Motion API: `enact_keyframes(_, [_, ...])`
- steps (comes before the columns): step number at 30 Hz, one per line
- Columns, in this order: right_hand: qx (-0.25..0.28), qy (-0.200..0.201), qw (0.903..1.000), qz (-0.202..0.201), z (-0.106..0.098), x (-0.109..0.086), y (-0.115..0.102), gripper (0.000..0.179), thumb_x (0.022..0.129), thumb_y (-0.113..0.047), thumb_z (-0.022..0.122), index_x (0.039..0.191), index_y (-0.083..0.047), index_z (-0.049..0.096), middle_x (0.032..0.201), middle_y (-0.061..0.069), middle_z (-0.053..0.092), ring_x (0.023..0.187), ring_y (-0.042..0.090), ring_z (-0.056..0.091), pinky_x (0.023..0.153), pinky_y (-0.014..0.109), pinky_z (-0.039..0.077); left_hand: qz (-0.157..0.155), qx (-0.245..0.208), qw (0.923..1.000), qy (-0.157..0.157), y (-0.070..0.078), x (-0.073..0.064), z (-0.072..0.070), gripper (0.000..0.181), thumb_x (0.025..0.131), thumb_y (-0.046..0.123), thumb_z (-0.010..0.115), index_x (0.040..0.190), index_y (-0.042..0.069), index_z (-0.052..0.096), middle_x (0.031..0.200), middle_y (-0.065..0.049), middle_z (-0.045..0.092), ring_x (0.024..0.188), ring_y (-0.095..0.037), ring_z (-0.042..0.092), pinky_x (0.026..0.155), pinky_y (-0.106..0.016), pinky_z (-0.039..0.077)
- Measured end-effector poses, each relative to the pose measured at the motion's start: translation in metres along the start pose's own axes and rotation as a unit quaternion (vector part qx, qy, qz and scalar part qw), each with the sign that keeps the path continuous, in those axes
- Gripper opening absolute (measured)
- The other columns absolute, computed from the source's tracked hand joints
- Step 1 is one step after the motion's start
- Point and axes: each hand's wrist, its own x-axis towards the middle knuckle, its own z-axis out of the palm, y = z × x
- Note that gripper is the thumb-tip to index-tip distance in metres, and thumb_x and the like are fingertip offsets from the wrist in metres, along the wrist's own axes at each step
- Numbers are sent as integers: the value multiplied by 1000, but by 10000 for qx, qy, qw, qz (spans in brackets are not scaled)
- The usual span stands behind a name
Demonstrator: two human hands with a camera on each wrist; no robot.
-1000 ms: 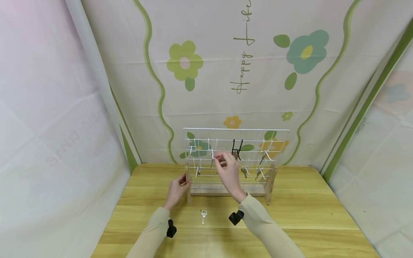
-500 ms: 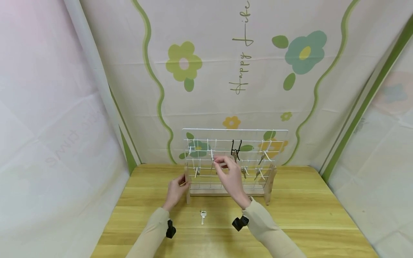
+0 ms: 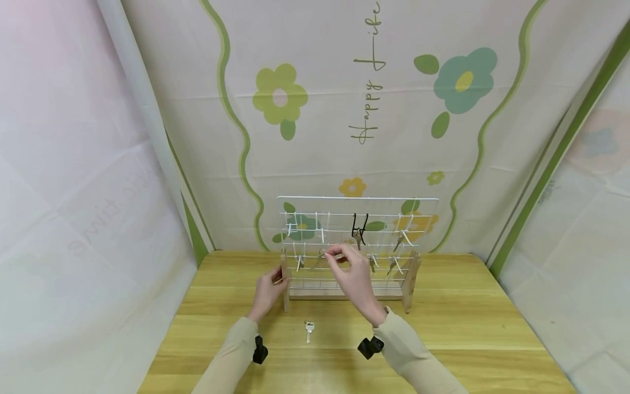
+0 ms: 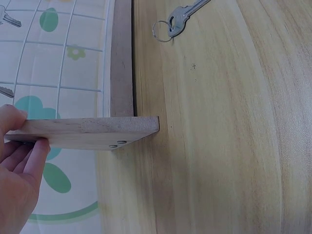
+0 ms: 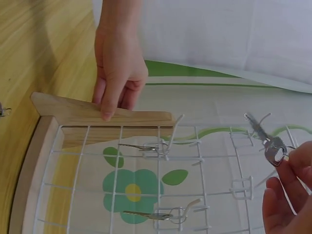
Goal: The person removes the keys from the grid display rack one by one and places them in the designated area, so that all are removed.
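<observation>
My right hand (image 3: 351, 271) pinches the ring of a silver key (image 5: 274, 147) in front of the white wire grid rack (image 3: 344, 197). In the right wrist view the key hangs apart from the hooks. My left hand (image 3: 268, 290) grips the rack's wooden side leg (image 4: 87, 127), thumb on one face and fingers on the other. Several keys hang on the rack's hooks, among them a key (image 5: 146, 214) on a lower hook and another on a black hook (image 3: 361, 224). A white hook (image 3: 322, 235) above my right hand bears no key.
A loose silver key (image 3: 309, 331) with a ring lies on the wooden table (image 3: 467, 328) in front of the rack. A flowered cloth (image 3: 315, 153) hangs close behind the rack, with cloth walls at both sides.
My right hand has drawn the key off the upper white hook and moved slightly down and toward me. My left hand stays on the wooden leg.
</observation>
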Motion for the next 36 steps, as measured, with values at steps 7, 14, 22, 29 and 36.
enact_keyframes(7, [20,-350,9991,220,3,-15,8,7,88,-3,71,92,-8,69,89,4,74,79,16,69,73,30,64,-17,90,10000,24,-1,0,0,46,90,-3,66,134,-13,53,128,-33,61,115,-44,64,90,-38,62])
enact_keyframes(14, [193,-708,9948,700,8,-34,22,9,86,0,70,90,-8,69,86,6,73,76,12,67,71,21,62,-65,88,9999,1,1,0,-1,48,91,-2,66,135,-12,52,130,-32,61,116,-43,64,91,-37,62])
enact_keyframes(22, [131,-1212,9872,1033,15,-59,44,10,87,1,69,89,-8,70,84,6,73,72,6,65,65,16,60,-89,109,9999,-2,0,1,-1,48,91,-2,66,136,-12,52,131,-32,60,117,-43,64,91,-37,61])
enact_keyframes(29, [-38,-1851,9786,901,21,-77,67,9,85,3,70,90,-5,70,86,7,74,74,6,66,66,16,60,-44,33,10000,-26,3,-1,-2,48,90,-2,66,136,-12,52,131,-33,60,117,-44,64,91,-37,61])
enact_keyframes(36, [-259,-2543,9623,933,27,-91,86,8,87,1,69,91,-5,71,86,6,74,74,2,65,65,12,58,16,43,10000,-35,2,-1,-1,47,91,-3,65,134,-13,53,130,-33,60,117,-44,64,91,-37,61])
